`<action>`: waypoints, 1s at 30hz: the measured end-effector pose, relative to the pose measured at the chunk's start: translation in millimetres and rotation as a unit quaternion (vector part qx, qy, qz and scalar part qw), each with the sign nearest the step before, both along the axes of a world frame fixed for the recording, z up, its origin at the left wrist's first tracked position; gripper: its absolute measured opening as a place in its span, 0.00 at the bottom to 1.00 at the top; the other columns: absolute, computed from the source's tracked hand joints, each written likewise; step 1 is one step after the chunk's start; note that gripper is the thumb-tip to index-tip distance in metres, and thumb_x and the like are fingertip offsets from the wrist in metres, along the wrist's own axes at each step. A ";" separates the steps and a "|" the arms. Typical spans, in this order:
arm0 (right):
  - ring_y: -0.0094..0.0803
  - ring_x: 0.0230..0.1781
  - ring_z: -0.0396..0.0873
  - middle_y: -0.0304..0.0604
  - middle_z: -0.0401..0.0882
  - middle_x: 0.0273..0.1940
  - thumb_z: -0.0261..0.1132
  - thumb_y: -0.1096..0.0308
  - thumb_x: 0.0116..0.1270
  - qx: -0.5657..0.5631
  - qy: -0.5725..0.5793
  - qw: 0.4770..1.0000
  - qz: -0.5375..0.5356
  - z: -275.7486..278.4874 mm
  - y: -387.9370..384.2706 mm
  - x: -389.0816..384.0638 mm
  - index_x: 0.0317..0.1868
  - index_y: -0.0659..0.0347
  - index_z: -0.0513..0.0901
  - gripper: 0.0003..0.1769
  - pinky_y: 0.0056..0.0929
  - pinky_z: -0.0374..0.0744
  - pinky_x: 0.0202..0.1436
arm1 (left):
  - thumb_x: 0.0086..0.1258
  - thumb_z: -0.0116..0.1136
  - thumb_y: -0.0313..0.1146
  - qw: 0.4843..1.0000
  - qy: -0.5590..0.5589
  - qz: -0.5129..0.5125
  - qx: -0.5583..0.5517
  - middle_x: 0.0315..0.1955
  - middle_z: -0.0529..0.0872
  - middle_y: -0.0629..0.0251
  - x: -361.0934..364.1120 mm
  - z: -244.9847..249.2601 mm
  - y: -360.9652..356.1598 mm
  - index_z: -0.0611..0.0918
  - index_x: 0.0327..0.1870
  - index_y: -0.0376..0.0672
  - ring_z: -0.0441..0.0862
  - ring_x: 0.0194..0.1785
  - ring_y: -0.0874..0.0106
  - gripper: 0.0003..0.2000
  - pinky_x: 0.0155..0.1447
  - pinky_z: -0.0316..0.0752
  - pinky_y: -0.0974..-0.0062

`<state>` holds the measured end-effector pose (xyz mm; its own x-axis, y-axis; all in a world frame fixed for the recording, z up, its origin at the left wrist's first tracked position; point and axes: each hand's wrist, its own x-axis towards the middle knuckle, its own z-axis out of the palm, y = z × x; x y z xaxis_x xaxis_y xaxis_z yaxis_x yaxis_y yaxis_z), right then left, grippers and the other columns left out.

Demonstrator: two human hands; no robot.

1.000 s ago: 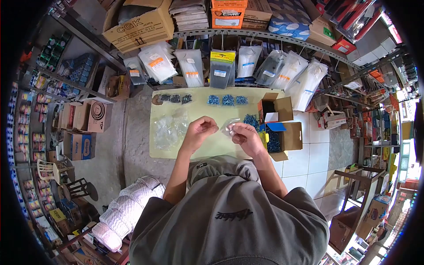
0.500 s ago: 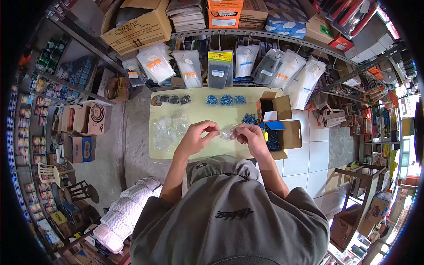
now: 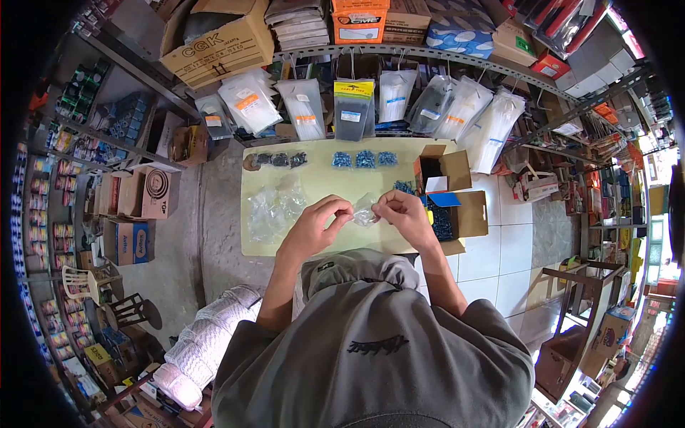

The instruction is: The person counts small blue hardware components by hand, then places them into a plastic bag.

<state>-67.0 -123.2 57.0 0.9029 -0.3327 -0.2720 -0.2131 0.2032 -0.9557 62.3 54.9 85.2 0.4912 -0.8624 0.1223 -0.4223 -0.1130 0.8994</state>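
A small clear plastic bag (image 3: pixel 365 210) is stretched between my two hands above the pale yellow table (image 3: pixel 328 171). My left hand (image 3: pixel 325 220) pinches its left edge, and my right hand (image 3: pixel 402 215) pinches the right edge. More clear bags (image 3: pixel 275 209) lie loosely to the left of my left hand. Past my right hand is a pile of blue screws (image 3: pixel 403 187), partly covered by the hand. Beside it stands an open box (image 3: pixel 442 221) of dark blue pieces. Three packs of blue pieces (image 3: pixel 364 160) form a row at the back.
Packs of dark pieces (image 3: pixel 282 160) lie at the table's back left. An open box with black contents (image 3: pixel 432 171) stands at the back right. Bags of cable ties (image 3: pixel 354 114) hang from a shelf behind. White rope rolls (image 3: pixel 207 342) lie on the lower left.
The clear bag is spread wider and lifted more upright between my fingers. My right hand has moved slightly up and to the left.
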 end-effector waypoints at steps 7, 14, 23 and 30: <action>0.17 0.36 0.75 0.36 0.84 0.35 0.64 0.70 0.68 0.058 -0.045 0.997 -0.015 -14.5 -0.4 -5.9 0.41 0.65 0.82 0.06 0.15 0.69 0.38 | 0.66 0.57 0.22 0.999 -0.031 0.025 -0.015 0.36 0.81 0.58 7.5 -3.7 6.4 0.78 0.39 0.35 0.80 0.37 0.63 0.04 0.43 0.75 0.71; 0.13 0.35 0.71 0.31 0.79 0.37 0.63 0.73 0.66 0.149 -0.046 0.987 -0.034 -8.2 8.3 -2.3 0.48 0.62 0.79 0.10 0.15 0.66 0.35 | 0.66 0.57 0.22 0.977 0.175 0.101 -0.068 0.41 0.78 0.65 -5.2 -29.8 -6.9 0.75 0.47 0.37 0.79 0.41 0.73 0.10 0.46 0.76 0.75; 0.19 0.39 0.75 0.33 0.77 0.36 0.60 0.82 0.62 0.019 -0.074 0.994 -0.082 -24.3 15.2 1.8 0.53 0.63 0.69 0.19 0.16 0.73 0.40 | 0.67 0.54 0.19 0.935 0.320 0.128 -0.080 0.36 0.79 0.65 -13.7 -40.5 -17.7 0.75 0.43 0.33 0.80 0.37 0.77 0.06 0.45 0.76 0.78; 0.21 0.40 0.75 0.39 0.74 0.41 0.59 0.87 0.59 0.118 -0.157 0.976 -0.089 -22.7 15.8 2.4 0.63 0.58 0.59 0.33 0.19 0.74 0.44 | 0.69 0.55 0.21 0.934 0.306 0.173 -0.066 0.36 0.80 0.62 -15.6 -42.4 -19.5 0.77 0.43 0.31 0.83 0.35 0.75 0.05 0.41 0.82 0.77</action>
